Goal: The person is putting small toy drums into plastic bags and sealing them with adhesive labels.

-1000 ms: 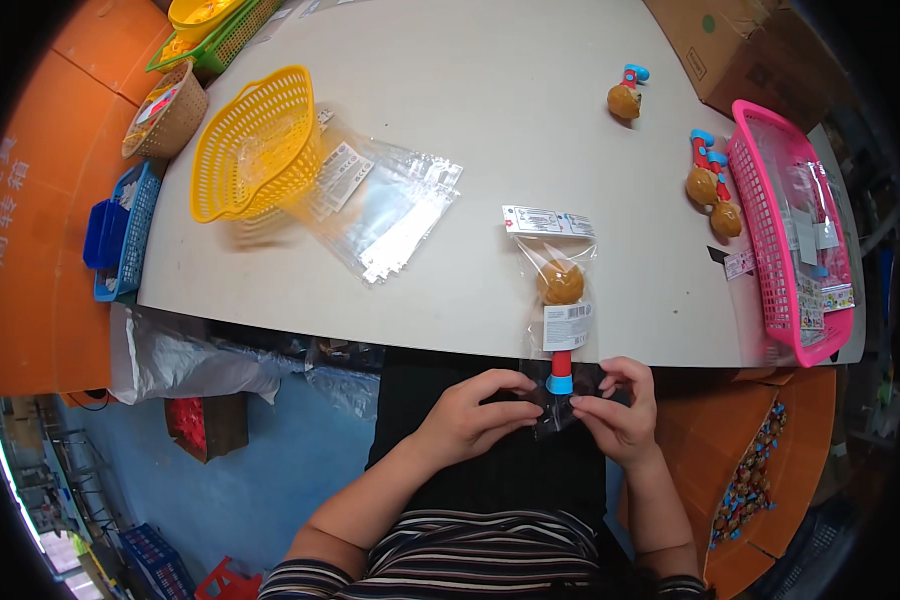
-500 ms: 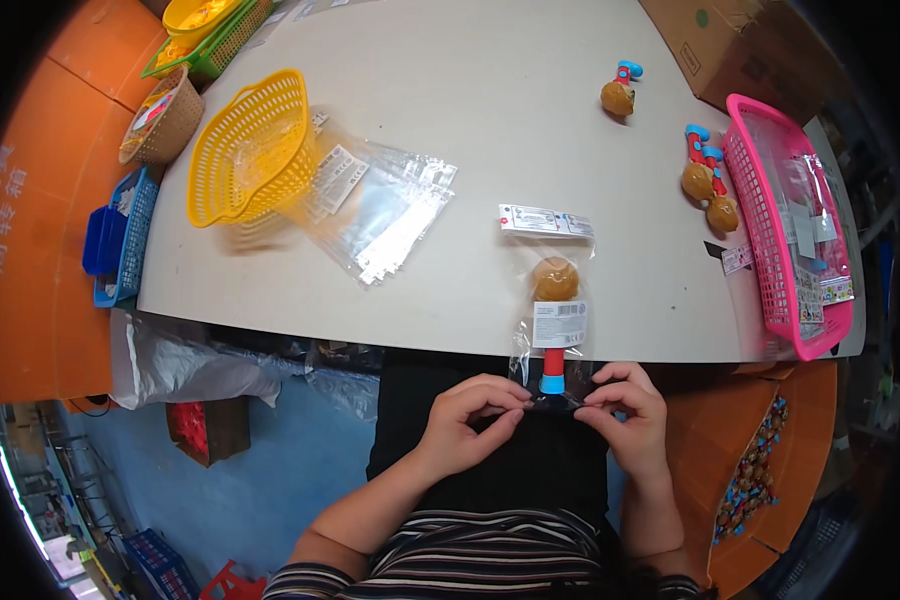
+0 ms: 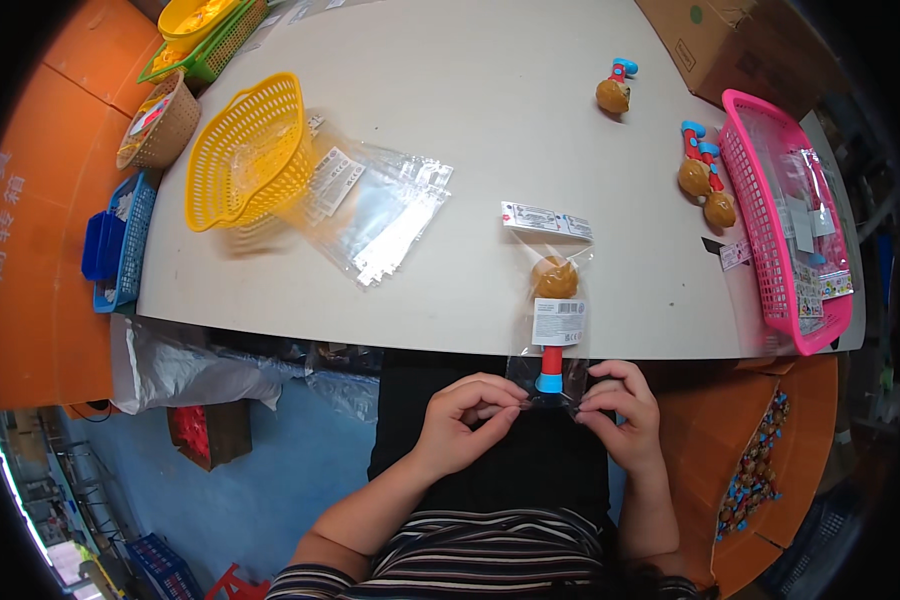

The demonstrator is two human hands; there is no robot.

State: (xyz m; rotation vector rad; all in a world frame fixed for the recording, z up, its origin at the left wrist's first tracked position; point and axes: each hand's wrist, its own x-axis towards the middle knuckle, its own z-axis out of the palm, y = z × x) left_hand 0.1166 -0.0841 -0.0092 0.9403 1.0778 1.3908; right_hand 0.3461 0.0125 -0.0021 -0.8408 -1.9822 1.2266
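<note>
1. Worktop [image 3: 470, 120]: big pale surface across the upper middle of the frame.
2. Clear bag [image 3: 522, 335]: right of centre, lower end past the worktop's front edge.
3. Toy [image 3: 552, 360]: brown-headed, red and blue, inside that bag. Looks like the bag's end is being closed, imo.
4. Left hand [image 3: 462, 420] and right hand [image 3: 620, 410]: each pinching a lower corner. Next move probably calls for even tension, toy clear of the edge.

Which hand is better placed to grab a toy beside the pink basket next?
Probably your right hand, nearer the two toys beside the pink basket; your left hand is farther away. Both hold the clear bag.
</note>
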